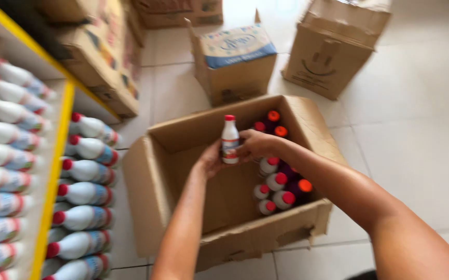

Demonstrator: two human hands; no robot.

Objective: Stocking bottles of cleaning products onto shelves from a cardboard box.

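Both hands hold one small white bottle (229, 137) with a red cap upright over an open cardboard box (152, 197). My left hand (210, 162) cups it from below and left. My right hand (255, 145) grips its right side. Inside the box, along its right side, stand several more bottles (276, 184), some white with red caps, some dark with orange caps. The rest of the box floor is bare cardboard.
At the left, shelves with a yellow edge (53, 171) hold rows of the same white red-capped bottles (84, 193). Other cardboard boxes stand on the tiled floor behind: one at centre (235, 62), one at right (333, 46), more at upper left (100, 52).
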